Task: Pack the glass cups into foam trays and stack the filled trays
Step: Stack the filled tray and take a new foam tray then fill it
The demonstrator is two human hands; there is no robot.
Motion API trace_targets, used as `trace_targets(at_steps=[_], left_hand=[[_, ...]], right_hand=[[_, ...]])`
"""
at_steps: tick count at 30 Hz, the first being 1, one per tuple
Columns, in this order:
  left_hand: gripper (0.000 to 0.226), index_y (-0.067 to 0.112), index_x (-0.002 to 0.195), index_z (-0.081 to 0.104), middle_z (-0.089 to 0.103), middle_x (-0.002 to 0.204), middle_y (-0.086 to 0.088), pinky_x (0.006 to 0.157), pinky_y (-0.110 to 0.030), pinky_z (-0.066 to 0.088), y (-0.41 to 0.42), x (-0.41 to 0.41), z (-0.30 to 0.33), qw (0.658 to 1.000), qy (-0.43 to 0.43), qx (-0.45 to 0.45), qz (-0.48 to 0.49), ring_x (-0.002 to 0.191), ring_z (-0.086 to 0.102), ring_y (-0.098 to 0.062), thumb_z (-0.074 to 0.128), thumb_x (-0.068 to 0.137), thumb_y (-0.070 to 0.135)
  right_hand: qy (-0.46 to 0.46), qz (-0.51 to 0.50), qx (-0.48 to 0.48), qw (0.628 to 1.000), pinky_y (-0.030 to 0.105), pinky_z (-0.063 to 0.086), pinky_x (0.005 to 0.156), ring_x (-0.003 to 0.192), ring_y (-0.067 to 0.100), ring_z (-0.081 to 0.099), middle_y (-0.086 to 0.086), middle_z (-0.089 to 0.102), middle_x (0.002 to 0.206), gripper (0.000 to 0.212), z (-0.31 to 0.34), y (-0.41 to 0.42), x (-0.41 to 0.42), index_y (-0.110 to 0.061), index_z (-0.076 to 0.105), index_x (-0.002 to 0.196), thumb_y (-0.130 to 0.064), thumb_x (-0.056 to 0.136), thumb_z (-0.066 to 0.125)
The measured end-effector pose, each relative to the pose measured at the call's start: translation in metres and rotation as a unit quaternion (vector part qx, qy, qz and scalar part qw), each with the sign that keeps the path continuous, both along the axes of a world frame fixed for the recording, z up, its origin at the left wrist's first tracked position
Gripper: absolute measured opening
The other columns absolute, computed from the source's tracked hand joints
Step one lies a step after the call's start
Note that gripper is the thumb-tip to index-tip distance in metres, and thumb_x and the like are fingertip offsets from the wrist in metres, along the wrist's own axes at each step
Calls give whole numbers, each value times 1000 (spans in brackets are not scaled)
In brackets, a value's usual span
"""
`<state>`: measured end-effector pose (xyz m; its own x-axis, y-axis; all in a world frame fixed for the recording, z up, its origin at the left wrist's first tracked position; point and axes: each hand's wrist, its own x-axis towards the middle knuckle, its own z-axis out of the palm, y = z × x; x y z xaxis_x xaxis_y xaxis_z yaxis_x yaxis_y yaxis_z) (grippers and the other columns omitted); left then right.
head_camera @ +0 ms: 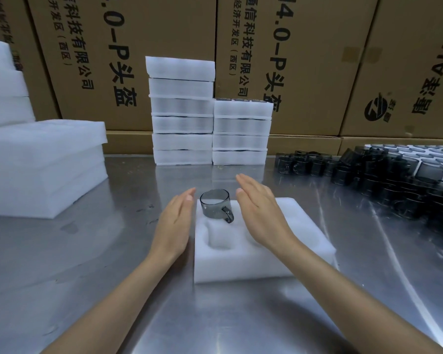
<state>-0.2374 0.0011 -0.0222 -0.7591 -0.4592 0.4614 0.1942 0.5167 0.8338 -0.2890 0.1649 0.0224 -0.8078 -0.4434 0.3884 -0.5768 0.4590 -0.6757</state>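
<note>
The fingers (187, 198) of the left hand (173, 223) are straight and together, holding nothing, just left of the tray (264, 261); whether they touch its side cannot be told. The right hand (260, 213) is likewise flat, fingers (243, 183) extended and together, hovering over the tray's right part with nothing in its grasp. Between the two hands a smoky cup (215, 204) stands upright in the tray's far left pocket, its handle pointing toward the person. The pocket nearer the person is unfilled. The tray lies on the steel worktop (100, 277). Beyond the tray, two stacks of filled trays (210, 129) stand side by side, the left one taller. Left of the tray sits a pile of foam (41, 162). Right of the tray, many loose cups (384, 175) crowd the worktop. Behind the stacks stand cardboard cartons (292, 47).
</note>
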Motion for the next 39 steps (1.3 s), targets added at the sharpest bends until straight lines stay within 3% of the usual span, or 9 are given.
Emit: trace_targets(at_steps=[4,8,18,21,25,29,33,36,39], left_hand=[[49,21,132,54,49,137,14,110,-21,25,3,17,9,980,84,-179,-21,131,39,0,32,93,39],[47,18,122,64,56,132,6,110,-32,30,5,26,11,947,103,-301,-34,129,46,-10,33,90,34],[51,17,99,75,67,104,17,98,-38,45,8,23,8,963,62,-251,-74,112,62,-13,32,87,41],[49,21,98,76,63,102,28,89,-27,47,8,24,8,962,70,-254,-67,112,61,-10,33,87,42],[45,29,111,69,62,121,21,98,-28,43,7,25,3,967,41,-226,-108,121,53,-3,34,87,46],[52,31,128,52,45,139,17,104,-10,27,7,21,4,986,27,-120,-115,129,38,6,53,78,45],[69,37,138,37,37,145,13,109,-25,30,3,10,4,984,-53,92,-140,132,36,-2,56,72,40],[78,35,141,33,45,130,26,86,-5,38,3,7,1,972,-82,122,-181,113,45,19,62,68,38],[76,43,138,35,44,136,26,99,-18,38,1,5,-2,973,-108,95,-181,126,41,8,65,68,42]], right_hand=[[69,58,79,993,11,-2,109,142,-3,-1,-20,7,156,49,0,-2,4,-27,17,151,-26,102,25],[118,54,176,976,28,9,118,144,2,-1,-14,12,158,50,-1,-5,8,-24,20,150,-25,101,26],[76,57,322,942,40,16,116,145,13,15,-5,23,156,48,2,-3,9,-21,42,140,-31,100,18],[68,66,310,946,39,20,114,143,14,19,-6,23,156,47,2,-2,7,-23,43,139,-34,101,18],[-4,114,255,960,28,20,110,141,6,21,-15,26,154,43,6,8,-2,-39,41,140,-45,101,22],[-66,95,84,990,8,35,91,119,0,49,-18,56,129,36,10,37,-24,-30,61,124,-44,97,42],[-125,-48,-141,981,11,42,80,100,8,59,-2,66,112,26,5,71,-78,-14,64,114,-24,97,48],[-175,-145,-149,963,31,44,82,98,21,55,-1,61,101,19,-28,90,-120,-18,60,110,-20,94,51],[-124,-228,-104,960,31,45,76,94,21,57,-2,62,109,27,-51,93,-155,-20,57,119,-25,93,53]])
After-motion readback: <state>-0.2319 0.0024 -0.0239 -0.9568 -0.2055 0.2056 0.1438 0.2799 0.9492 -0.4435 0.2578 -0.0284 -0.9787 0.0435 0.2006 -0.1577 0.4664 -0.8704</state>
